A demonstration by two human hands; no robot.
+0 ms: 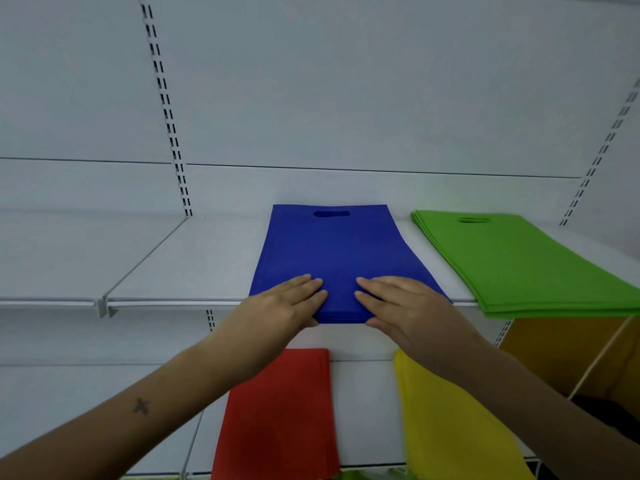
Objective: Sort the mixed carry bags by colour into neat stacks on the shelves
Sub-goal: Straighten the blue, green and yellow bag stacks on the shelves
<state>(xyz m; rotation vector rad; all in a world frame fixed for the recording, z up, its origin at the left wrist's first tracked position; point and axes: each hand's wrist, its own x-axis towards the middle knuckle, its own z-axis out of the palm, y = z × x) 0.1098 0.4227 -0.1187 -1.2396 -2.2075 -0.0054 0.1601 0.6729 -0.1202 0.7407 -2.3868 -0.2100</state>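
A stack of blue carry bags (pixel 332 251) lies on the upper white shelf (pixel 187 265), its handle cut-out at the far end. My left hand (pixel 280 306) and my right hand (pixel 401 303) both grip the stack's near edge, fingers flat on top and thumbs under the overhanging edge. A green stack (pixel 519 265) lies to the right on the same shelf, apart from the blue one. On the lower shelf, a red stack (pixel 280 414) lies at the left and a yellow stack (pixel 446 420) at the right, partly hidden by my right forearm.
The white back panel has slotted uprights (pixel 169 123). A shelf bracket (pixel 104 306) marks the joint to another shelf section on the left. An orange-brown box-like surface (pixel 568 351) sits under the green stack at the right.
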